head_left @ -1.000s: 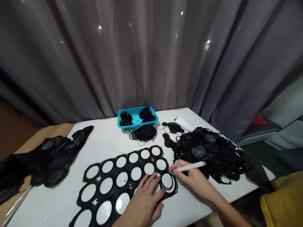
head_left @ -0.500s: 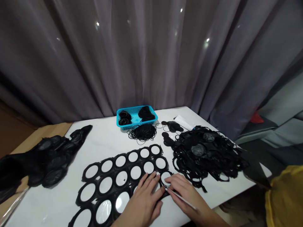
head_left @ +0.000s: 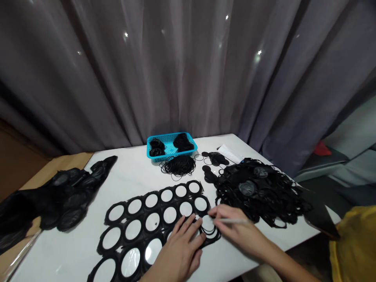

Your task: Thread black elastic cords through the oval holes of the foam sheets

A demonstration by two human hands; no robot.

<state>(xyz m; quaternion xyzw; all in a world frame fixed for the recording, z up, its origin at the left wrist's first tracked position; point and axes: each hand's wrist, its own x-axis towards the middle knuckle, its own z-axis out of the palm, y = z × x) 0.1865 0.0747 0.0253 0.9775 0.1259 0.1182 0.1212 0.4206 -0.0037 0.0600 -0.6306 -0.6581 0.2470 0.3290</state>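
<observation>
Head view: black sheet (head_left: 143,226) is spread-pressed by left hand (head_left: 179,247), seemingly for steadiness; two o'clock, pale tool (head_left: 234,221) is pinched by right hand (head_left: 241,234).

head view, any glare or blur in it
In the head view: bright glare on the white tabletop showing through the black sheet; star-shaped bright spots on the curtain; slight blur on the white stick in the right hand.
</observation>
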